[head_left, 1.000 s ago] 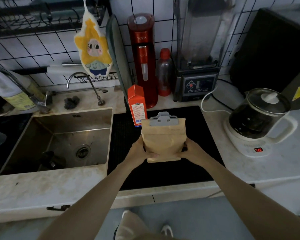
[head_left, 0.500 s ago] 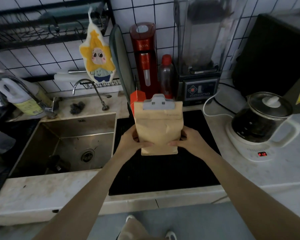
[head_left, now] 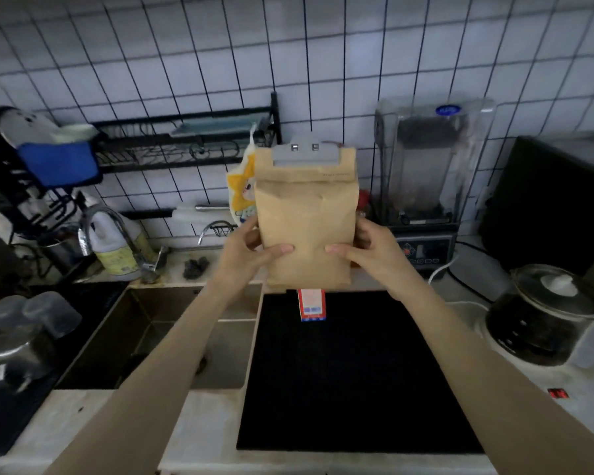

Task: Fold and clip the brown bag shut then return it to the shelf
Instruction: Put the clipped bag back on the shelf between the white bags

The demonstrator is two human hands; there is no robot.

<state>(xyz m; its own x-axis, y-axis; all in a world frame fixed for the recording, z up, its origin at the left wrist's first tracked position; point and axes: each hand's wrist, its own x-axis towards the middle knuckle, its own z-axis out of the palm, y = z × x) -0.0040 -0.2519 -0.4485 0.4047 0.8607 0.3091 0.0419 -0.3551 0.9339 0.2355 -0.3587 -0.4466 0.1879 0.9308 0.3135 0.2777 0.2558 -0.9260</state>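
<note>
The brown bag (head_left: 306, 221) is upright in the air above the back edge of the black cooktop (head_left: 350, 371). Its top is folded over and a grey clip (head_left: 306, 153) is clamped across the fold. My left hand (head_left: 251, 250) grips the bag's lower left side, thumb across the front. On the lower right side, my right hand (head_left: 367, 250) holds it the same way. A black wire shelf (head_left: 186, 142) hangs on the tiled wall to the left of the bag.
An orange carton (head_left: 312, 305) stands on the cooktop under the bag. A sink (head_left: 172, 337) and tap (head_left: 117, 231) lie left, a blender (head_left: 429, 173) behind right, a glass kettle (head_left: 549, 313) at the right. Upturned cups (head_left: 31, 323) sit at the far left.
Both hands have lifted the clipped bag up off the cooktop to wall height. The view has tilted upward, bringing the wire shelf and more tiles into sight.
</note>
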